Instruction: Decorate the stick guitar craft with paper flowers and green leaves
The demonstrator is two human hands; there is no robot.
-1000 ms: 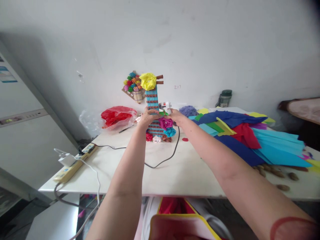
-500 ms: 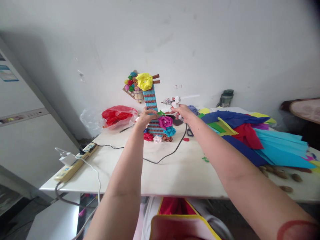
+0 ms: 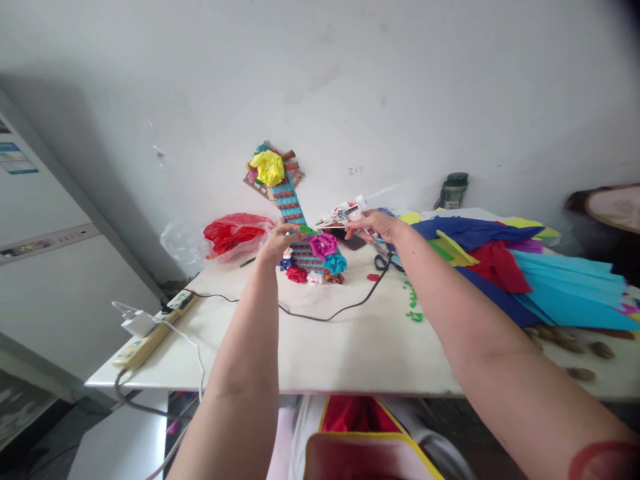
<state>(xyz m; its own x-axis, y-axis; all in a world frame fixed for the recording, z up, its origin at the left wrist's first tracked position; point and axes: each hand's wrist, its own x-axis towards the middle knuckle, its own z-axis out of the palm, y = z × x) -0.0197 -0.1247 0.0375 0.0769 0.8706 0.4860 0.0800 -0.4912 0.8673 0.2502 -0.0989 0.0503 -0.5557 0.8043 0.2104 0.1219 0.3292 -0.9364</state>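
My left hand (image 3: 281, 244) is closed on the left side of a guitar-shaped craft (image 3: 289, 204), whose blue neck has brown crossbars. Its fingertips touch a green paper piece (image 3: 307, 230). Crumpled paper flowers cover the body, among them a magenta flower (image 3: 323, 246) and a turquoise flower (image 3: 335, 263); a yellow flower (image 3: 269, 167) tops the neck. The craft leans to the left. My right hand (image 3: 375, 225) grips a white hot glue gun (image 3: 345, 212), its nozzle pointing left above the magenta flower. A thin pale strand runs between the hands; I cannot tell what it is.
Scissors (image 3: 387, 261) lie under the right wrist beside green scraps (image 3: 413, 303). The glue gun's black cord (image 3: 320, 319) crosses the table to a power strip (image 3: 150, 337). Coloured paper sheets (image 3: 565, 280) spread at right; a red plastic bag (image 3: 235, 233) and a dark bottle (image 3: 453, 191) stand behind.
The craft has tilted left, its yellow flower now in front of the wall decoration. My left hand moved slightly left with it. My right hand and the glue gun shifted a little right.
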